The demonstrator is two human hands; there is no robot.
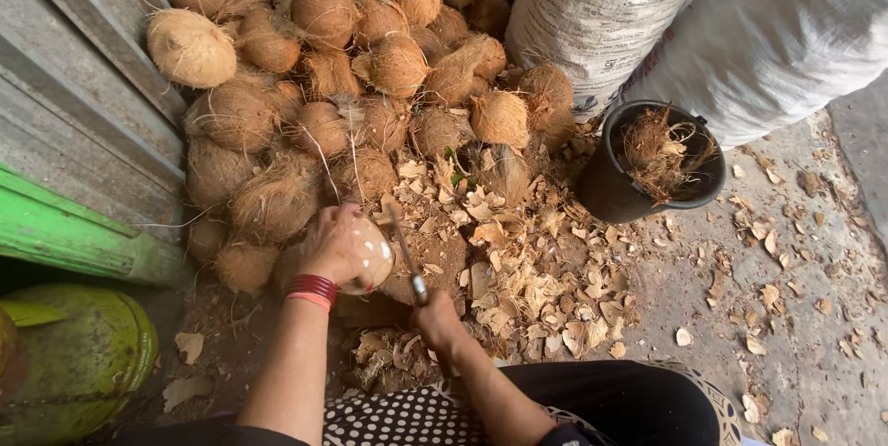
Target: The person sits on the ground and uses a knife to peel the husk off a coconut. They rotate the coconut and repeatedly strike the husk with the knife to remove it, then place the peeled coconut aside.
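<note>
Lap: a dotted black cloth [398, 418] lay across the person's knees at the bottom edge of the view.
Right hand: the right hand [437, 319] was clenched around the handle of a knife [408, 259], the blade pointing up and away toward the left hand.
Left hand: the left hand [335, 244], red bangles [313, 290] at the wrist, gripped a pale, peeled coconut [372, 253] from above, just beside the blade.
Ground in front: a chopping block [435, 256] sat under the hands, ringed by husk shavings [527, 279] spreading to the right.
Left edge: a green drum [74, 363] and a green plank [65, 233] closed in that side, below a grey board wall [74, 85].
Right side: bare concrete floor [814, 316], dotted with chips, offered the most open room.
Farther: a black bucket [615, 192] held fibres, near the shavings.
Farthest: a heap of brown coconuts [324, 67] rose against the wall, with white sacks [703, 20] beside it.
</note>
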